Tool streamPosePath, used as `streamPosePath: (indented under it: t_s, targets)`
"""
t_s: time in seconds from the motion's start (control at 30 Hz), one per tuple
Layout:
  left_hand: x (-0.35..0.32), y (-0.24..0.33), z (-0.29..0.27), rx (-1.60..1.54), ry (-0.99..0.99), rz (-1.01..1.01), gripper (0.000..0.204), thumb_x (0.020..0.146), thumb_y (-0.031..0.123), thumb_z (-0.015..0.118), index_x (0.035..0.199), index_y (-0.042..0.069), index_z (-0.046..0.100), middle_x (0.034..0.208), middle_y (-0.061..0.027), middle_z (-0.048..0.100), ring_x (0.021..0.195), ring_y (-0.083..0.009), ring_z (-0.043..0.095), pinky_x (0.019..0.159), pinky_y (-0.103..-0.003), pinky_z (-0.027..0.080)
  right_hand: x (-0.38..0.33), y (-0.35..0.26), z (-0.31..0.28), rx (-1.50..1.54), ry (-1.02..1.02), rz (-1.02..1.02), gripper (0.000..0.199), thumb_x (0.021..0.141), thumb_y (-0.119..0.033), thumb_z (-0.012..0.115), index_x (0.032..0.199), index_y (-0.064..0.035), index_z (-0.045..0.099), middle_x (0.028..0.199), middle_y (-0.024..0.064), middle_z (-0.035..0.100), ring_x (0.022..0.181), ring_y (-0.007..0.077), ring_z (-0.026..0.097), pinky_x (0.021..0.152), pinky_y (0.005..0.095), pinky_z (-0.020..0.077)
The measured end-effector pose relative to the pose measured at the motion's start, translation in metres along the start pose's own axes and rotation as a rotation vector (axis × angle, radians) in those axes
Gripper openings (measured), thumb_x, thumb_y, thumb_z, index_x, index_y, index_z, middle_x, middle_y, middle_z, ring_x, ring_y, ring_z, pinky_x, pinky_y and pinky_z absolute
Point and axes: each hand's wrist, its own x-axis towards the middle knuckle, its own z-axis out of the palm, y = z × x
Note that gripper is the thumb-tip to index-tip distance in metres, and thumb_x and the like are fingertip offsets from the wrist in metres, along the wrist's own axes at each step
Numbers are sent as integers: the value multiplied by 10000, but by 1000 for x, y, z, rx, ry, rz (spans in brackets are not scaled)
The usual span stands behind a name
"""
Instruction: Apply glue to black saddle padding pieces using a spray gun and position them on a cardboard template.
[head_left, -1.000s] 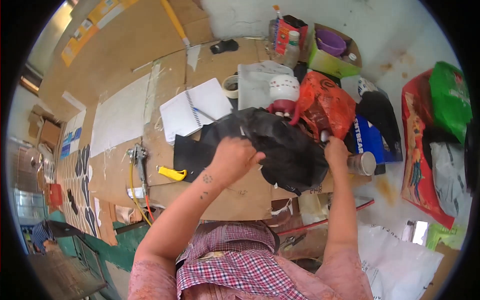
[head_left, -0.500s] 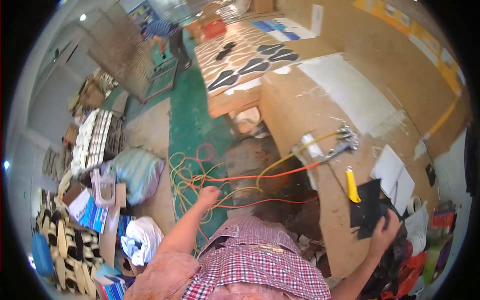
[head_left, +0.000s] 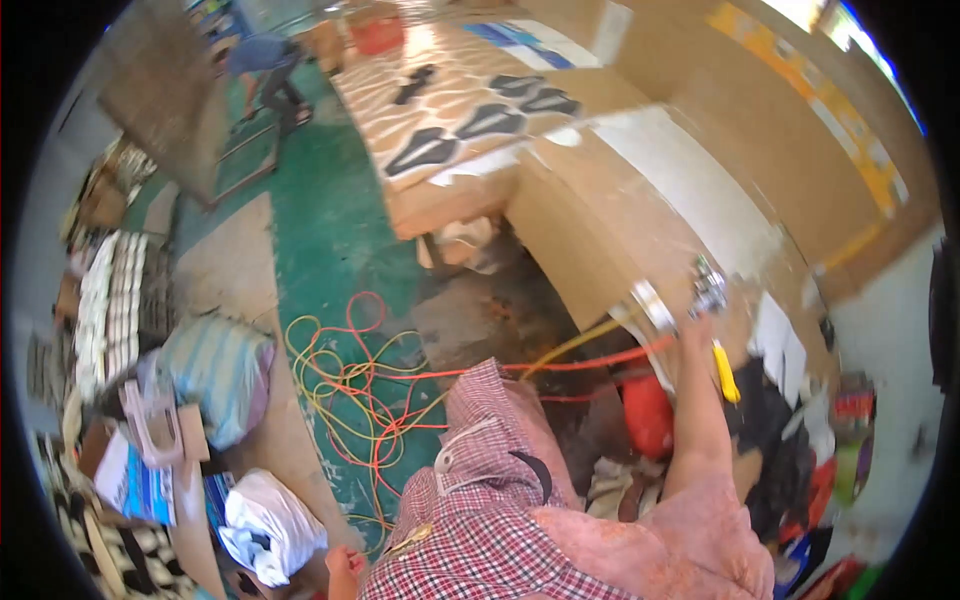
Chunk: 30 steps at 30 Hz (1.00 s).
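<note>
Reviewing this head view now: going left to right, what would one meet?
Striped sack, left hand, red rounded object, spray gun, white pages.

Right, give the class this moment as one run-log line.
right hand: at spray gun, grip unclear; left hand: low, beside checked apron; yellow cutter: on workbench

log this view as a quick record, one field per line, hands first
right hand: at the metal spray gun; too blurred to tell whether it holds it
left hand: low in the picture, beside the checked apron; hold unclear
right of right forearm: yellow cutter, black material
floor: green, with tangled red and yellow hoses
far table: dark shaped pieces
background: another person, bending
</note>
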Motion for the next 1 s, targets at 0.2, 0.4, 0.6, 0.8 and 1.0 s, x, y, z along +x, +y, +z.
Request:
streamPosePath:
  t_s: [0.2,0.4,0.6,0.8,1.0]
  targets:
    - [-14,40,30,134,-99,77,192,834,143,512,999,44,513,801,-126,609,492,-253,609,366,-329,446,27,3,2,-156,-151,207,460,688,-161,656,1096,26,551,1023,211,634,932,342,623,797,440,502]
    - [41,184,66,48,-38,184,205,859,164,538,1041,73,525,773,-88,591,494,-206,569,402,-316,449,86,26,43,751,-30,718,320,675,-30,613,991,-7,563,844,135,611,766,265,617,596,423,508]
    - [-107,535,267,-222,-646,925,206,886,201,603,1023,48,609,874,-50,624,827,-152,605,773,-305,494,106,12,77,816,67,714,323,659,-4,626,974,-14,555,819,112,591,725,238,596,566,398,493]
    - [-380,677,399,-307,-2050,1276,308,872,278,588,826,-23,634,785,-143,647,598,-228,595,567,-339,489,43,-23,62,508,134,479,317,650,-23,654,948,-11,548,817,103,584,700,224,580,577,384,487]
    - [-387,726,441,-249,-2318,1073,303,883,282,573,858,-12,645,761,-120,630,591,-220,584,558,-326,476,50,-146,71,246,194,297,316,643,-39,677,927,-8,543,816,95,578,679,213,566,586,372,483]
